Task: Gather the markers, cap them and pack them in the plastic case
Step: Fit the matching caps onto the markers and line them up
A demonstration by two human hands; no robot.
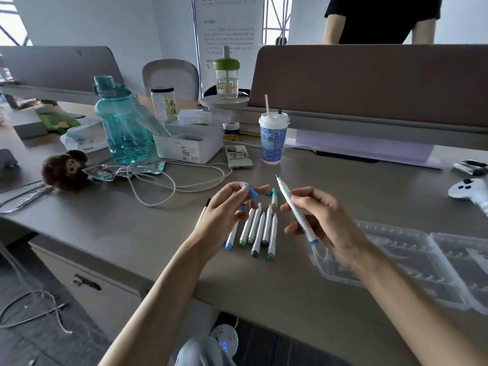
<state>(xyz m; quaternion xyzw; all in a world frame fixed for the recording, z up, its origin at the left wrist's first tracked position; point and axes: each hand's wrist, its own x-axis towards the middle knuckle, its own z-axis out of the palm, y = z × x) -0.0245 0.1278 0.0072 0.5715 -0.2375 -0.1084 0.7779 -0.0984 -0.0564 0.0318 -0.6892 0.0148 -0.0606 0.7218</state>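
The left hand [227, 210] pinches a blue cap [250, 192] in its fingers. The right hand [326, 219] grips a white marker [297, 211] with its bare tip pointing up and away. Under the hands, a row of markers [260, 231] lies side by side on the bench [158, 228]. The clear plastic case [396, 257] lies open on the right. A paper cup [273, 140] stands farther back.
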